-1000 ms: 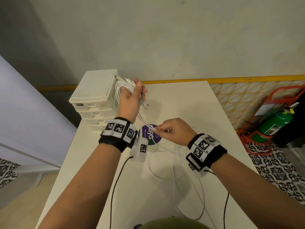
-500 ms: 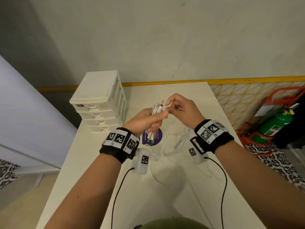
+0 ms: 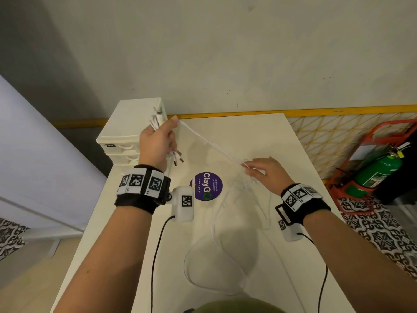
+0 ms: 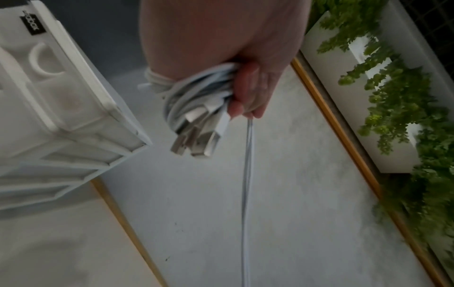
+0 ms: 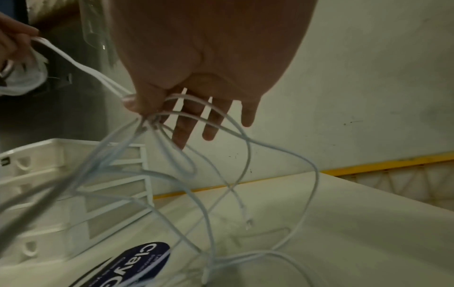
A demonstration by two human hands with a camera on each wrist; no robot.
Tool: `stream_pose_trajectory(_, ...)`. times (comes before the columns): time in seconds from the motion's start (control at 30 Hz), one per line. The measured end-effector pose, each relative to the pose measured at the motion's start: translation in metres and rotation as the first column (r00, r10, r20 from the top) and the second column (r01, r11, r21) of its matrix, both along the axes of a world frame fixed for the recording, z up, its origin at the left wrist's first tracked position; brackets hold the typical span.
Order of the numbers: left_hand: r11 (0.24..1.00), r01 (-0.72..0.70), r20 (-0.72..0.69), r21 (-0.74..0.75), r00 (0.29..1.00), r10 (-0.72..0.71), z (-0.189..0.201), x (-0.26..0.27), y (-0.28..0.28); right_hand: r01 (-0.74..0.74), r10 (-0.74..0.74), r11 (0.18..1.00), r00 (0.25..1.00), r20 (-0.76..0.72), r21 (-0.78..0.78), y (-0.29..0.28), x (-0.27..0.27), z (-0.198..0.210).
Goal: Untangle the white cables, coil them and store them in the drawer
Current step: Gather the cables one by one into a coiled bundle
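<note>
My left hand (image 3: 158,138) is raised beside the white drawer unit (image 3: 128,129) and grips a coiled bundle of white cables (image 4: 196,97), with USB plugs (image 4: 194,143) sticking out below the fist. A taut white strand (image 3: 207,143) runs from that hand to my right hand (image 3: 261,172). There the thumb and forefinger pinch the strand (image 5: 108,81), and the other fingers (image 5: 211,124) are spread. Loose white cable loops (image 5: 221,174) hang from the right hand down onto the white table (image 3: 293,154) and trail toward me (image 3: 214,256).
A purple round sticker (image 3: 207,186) lies on the table between my hands. The drawer unit (image 4: 61,97) has its drawers shut. A green fire extinguisher (image 3: 374,175) in a red stand is on the floor right of the table. Black wrist-camera leads (image 3: 158,256) cross the near table.
My hands were together over the sticker; the left has since lifted back toward the drawer unit with the bundle, and the right has moved right and down, stretching a strand between them.
</note>
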State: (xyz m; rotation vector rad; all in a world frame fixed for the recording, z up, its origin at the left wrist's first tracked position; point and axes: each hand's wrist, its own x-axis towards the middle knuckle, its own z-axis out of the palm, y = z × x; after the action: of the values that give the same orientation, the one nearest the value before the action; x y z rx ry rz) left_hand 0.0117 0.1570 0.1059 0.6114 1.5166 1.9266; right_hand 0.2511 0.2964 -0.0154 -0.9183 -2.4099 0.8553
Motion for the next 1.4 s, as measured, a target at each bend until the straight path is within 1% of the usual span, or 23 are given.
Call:
stream_pose_trajectory(0.03, 0.999, -0.042, 0.023, 0.015, 0.999, 0.042, 0.002, -0.003, -0.002, 0.019, -0.018, 1.0, 0.999, 0.029, -0.024, 0.002, 0.004, -0.002)
stream_pose_trajectory(0.1, 0.994, -0.108, 0.06, 0.03, 0.993, 0.106, 0.007, -0.012, -0.004, 0.098, -0.089, 0.985, 0.994, 0.064, -0.141, 0.007, 0.014, -0.01)
stream_pose_trajectory(0.17, 0.991, -0.132, 0.044, 0.031, 0.99, 0.131, 0.011, -0.018, -0.004, 0.151, -0.141, 0.965, 0.988, 0.062, -0.216, 0.01, 0.022, -0.015)
stream_pose_trajectory(0.27, 0.972, -0.233, 0.005, 0.011, 0.972, 0.233, 0.016, -0.024, -0.006, 0.18, -0.203, 0.931, 0.978, -0.04, -0.317, 0.01, 0.029, -0.018)
stream_pose_trajectory(0.33, 0.932, -0.363, 0.093, 0.027, 0.929, 0.359, 0.021, -0.033, -0.009, 0.223, -0.31, 0.871, 0.941, -0.137, -0.438, 0.011, 0.04, -0.022)
stream_pose_trajectory(0.37, 0.904, -0.424, 0.151, 0.044, 0.898, 0.414, 0.023, -0.04, -0.011, 0.259, -0.374, 0.82, 0.917, -0.136, -0.51, 0.011, 0.046, -0.024)
stream_pose_trajectory(0.4, 0.881, -0.469, 0.186, 0.06, 0.872, 0.452, 0.025, -0.047, -0.013, 0.304, -0.425, 0.78, 0.899, -0.105, -0.547, 0.012, 0.053, -0.03)
stream_pose_trajectory(0.43, 0.867, -0.494, 0.189, 0.069, 0.86, 0.474, 0.026, -0.053, -0.014, 0.37, -0.444, 0.766, 0.896, -0.015, -0.525, 0.014, 0.058, -0.035)
stream_pose_trajectory(0.5, 0.874, -0.482, 0.129, 0.054, 0.872, 0.473, 0.026, -0.055, -0.014, 0.456, -0.361, 0.812, 0.883, 0.301, -0.364, 0.018, 0.065, -0.043)
stream_pose_trajectory(0.53, 0.892, -0.451, 0.081, 0.033, 0.891, 0.447, 0.025, -0.051, -0.013, 0.45, -0.303, 0.847, 0.846, 0.438, -0.284, 0.018, 0.064, -0.044)
stream_pose_trajectory(0.57, 0.914, -0.407, 0.034, 0.008, 0.913, 0.406, 0.023, -0.045, -0.011, 0.423, -0.251, 0.873, 0.816, 0.521, -0.242, 0.017, 0.06, -0.043)
stream_pose_trajectory(0.6, 0.935, -0.354, -0.009, -0.02, 0.935, 0.354, 0.02, -0.037, -0.008, 0.403, -0.217, 0.876, 0.821, 0.528, -0.266, 0.015, 0.056, -0.041)
stream_pose_trajectory(0.67, 0.969, -0.239, -0.073, -0.07, 0.97, 0.234, 0.015, -0.021, -0.003, 0.371, -0.205, 0.867, 0.874, 0.44, -0.334, 0.012, 0.044, -0.028)
stream_pose_trajectory(0.77, 0.988, -0.087, -0.142, -0.124, 0.987, 0.07, 0.004, 0.001, 0.007, 0.31, -0.23, 0.897, 0.936, 0.266, -0.316, 0.003, 0.023, 0.004)
stream_pose_trajectory(0.83, 0.986, 0.009, -0.195, -0.165, 0.98, -0.042, -0.002, 0.015, 0.012, 0.195, -0.14, 0.924, 0.973, 0.184, -0.328, -0.005, 0.008, 0.028)
stream_pose_trajectory(0.9, 0.973, 0.094, -0.218, -0.212, 0.966, -0.141, -0.005, 0.028, 0.015, 0.077, -0.035, 0.94, 0.991, 0.129, -0.332, -0.013, -0.008, 0.048)
stream_pose_trajectory(0.93, 0.964, 0.127, -0.219, -0.234, 0.959, -0.18, -0.005, 0.033, 0.016, 0.05, -0.031, 0.951, 0.997, 0.068, -0.304, -0.016, -0.015, 0.055)
stream_pose_trajectory(1.0, 0.945, 0.192, -0.209, -0.264, 0.945, -0.25, -0.004, 0.043, 0.018, 0.086, -0.109, 0.976, 0.988, -0.108, -0.199, -0.019, -0.031, 0.063)
stream_pose_trajectory(1.07, 0.922, 0.268, -0.198, -0.278, 0.924, -0.328, -0.002, 0.052, 0.017, 0.118, -0.145, 0.984, 0.967, -0.212, -0.134, -0.02, -0.043, 0.067)
stream_pose_trajectory(1.13, 0.899, 0.343, -0.19, -0.273, 0.897, -0.4, 0.0, 0.058, 0.014, 0.09, -0.112, 0.99, 0.969, -0.221, -0.11, -0.019, -0.048, 0.069)
stream_pose_trajectory(1.2, 0.872, 0.405, -0.18, -0.275, 0.869, -0.461, 0.002, 0.06, 0.011, 0.071, -0.074, 0.997, 0.972, -0.223, -0.021, -0.017, -0.049, 0.066)
stream_pose_trajectory(1.3, 0.82, 0.479, -0.155, -0.314, 0.826, -0.542, 0.0, 0.058, 0.008, 0.113, -0.085, 0.992, 0.938, -0.335, 0.064, -0.013, -0.046, 0.067)
stream_pose_trajectory(1.4, 0.736, 0.557, -0.124, -0.385, 0.759, -0.639, -0.011, 0.062, 0.003, 0.16, -0.089, 0.98, 0.889, -0.449, 0.122, -0.007, -0.046, 0.076)
